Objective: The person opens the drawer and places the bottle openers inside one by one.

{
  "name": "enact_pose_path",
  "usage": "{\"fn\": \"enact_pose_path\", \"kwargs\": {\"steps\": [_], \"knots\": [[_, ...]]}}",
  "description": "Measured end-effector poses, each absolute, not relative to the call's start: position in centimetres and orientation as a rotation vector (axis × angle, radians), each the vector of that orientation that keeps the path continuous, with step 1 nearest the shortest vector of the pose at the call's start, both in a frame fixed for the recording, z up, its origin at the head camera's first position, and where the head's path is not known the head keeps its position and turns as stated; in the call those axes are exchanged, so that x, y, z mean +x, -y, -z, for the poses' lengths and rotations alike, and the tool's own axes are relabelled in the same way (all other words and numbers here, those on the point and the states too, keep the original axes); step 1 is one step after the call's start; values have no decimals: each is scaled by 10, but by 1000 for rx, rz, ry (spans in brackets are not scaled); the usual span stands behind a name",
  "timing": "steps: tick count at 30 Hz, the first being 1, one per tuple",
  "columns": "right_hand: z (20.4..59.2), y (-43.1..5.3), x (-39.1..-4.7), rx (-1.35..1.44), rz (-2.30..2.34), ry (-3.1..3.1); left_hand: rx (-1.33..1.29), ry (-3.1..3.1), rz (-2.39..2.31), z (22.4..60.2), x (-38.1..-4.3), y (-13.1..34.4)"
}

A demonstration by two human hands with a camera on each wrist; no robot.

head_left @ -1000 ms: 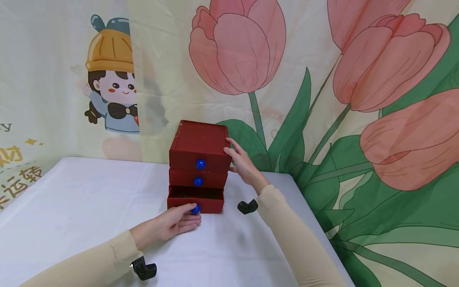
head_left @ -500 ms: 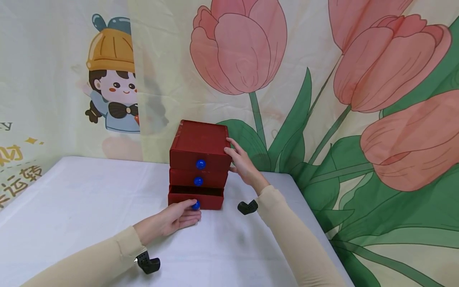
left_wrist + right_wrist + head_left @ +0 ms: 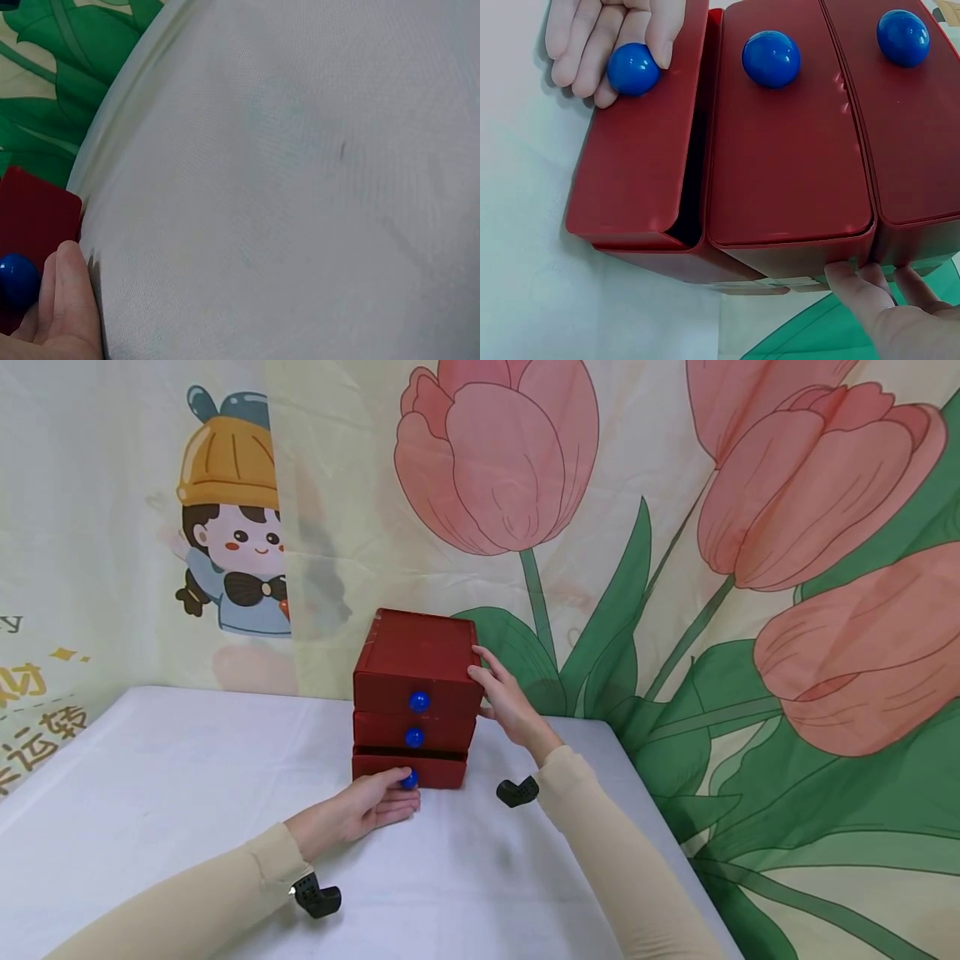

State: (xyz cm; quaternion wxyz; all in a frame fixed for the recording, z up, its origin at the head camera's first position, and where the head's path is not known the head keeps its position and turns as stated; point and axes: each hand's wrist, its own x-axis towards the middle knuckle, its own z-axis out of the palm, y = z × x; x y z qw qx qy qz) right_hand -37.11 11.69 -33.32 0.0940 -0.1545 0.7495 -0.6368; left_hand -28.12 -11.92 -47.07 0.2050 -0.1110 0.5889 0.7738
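Note:
A dark red three-drawer cabinet (image 3: 423, 645) stands on the white-covered table, each drawer front bearing a round blue knob. Its bottom drawer (image 3: 442, 772) sticks out slightly, with a narrow dark gap above the front. My left hand (image 3: 358, 806) pinches the lowest knob (image 3: 633, 69) between thumb and fingers, the other fingers stretched out below it. Against the cabinet's right side lies my right hand (image 3: 516, 706), fingertips at the upper edge and side wall. In the right wrist view, the middle drawer (image 3: 787, 150) and top drawer (image 3: 922, 127) look flush in the frame.
The white tablecloth (image 3: 187, 777) spreads around the cabinet. Close behind the table hangs a printed backdrop (image 3: 495, 468) with tulips and a cartoon figure. A black camera mount (image 3: 317, 896) sits by the left wrist, another mount (image 3: 517, 792) by the right.
The bottom drawer has slid inward from clearly open to a thin gap, my left hand travelling forward with its knob. My right hand has stayed on the cabinet's side.

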Motion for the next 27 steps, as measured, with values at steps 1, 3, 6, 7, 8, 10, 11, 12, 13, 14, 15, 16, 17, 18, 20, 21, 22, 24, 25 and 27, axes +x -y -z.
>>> {"fn": "enact_pose_path", "kwargs": {"steps": [1,3,6,7,8,10,11,12,13,14,15,16,17,18,20,21,22,24,25,27], "knots": [[333,-117,-371,-458,1890,-2221,-313,-1641,-2160,471,-282,119],[333,-117,-372,-455,1891,-2219,-316,-1638,-2160,470,-284,119],[333,-117,-372,-451,1890,-2218,-315,-1634,-2167,471,-287,119],[333,-117,-372,-448,1889,-2219,-307,-1634,-2168,471,-288,118],[333,-117,-373,-446,1888,-2221,-304,-1634,-2170,471,-289,118],[334,-117,-373,-447,1885,-2225,-303,-1633,-2180,472,-290,118],[334,-117,-373,-448,1883,-2227,-298,-1635,-2181,472,-291,118],[334,-117,-373,-450,1882,-2228,-298,-1637,-2184,472,-292,118],[334,-117,-372,-451,1881,-2228,-302,-1639,-2186,473,-292,118],[334,-117,-372,-454,1880,-2229,-308,-1640,-2187,473,-293,118],[334,-117,-372,-455,1878,-2230,-310,-1643,-2186,473,-293,118],[334,-117,-372,-457,1878,-2230,-312,-1644,-2185,473,-294,118],[334,-117,-372,-458,1877,-2231,-315,-1645,-2184,472,-294,118],[334,-117,-372,-460,1878,-2230,-315,-1645,-2184,472,-295,117],[334,-117,-372,-461,1879,-2231,-315,-1645,-2185,472,-296,117],[334,-117,-372,-461,1879,-2231,-310,-1647,-2185,472,-297,117],[333,-117,-372,-462,1879,-2231,-307,-1647,-2185,472,-297,116],[333,-117,-372,-460,1876,-2231,-310,-1648,-2188,472,-299,116],[333,-116,-372,-458,1875,-2231,-314,-1650,-2189,473,-299,116],[333,-116,-372,-453,1874,-2229,-318,-1650,-2193,473,-300,116]]}}
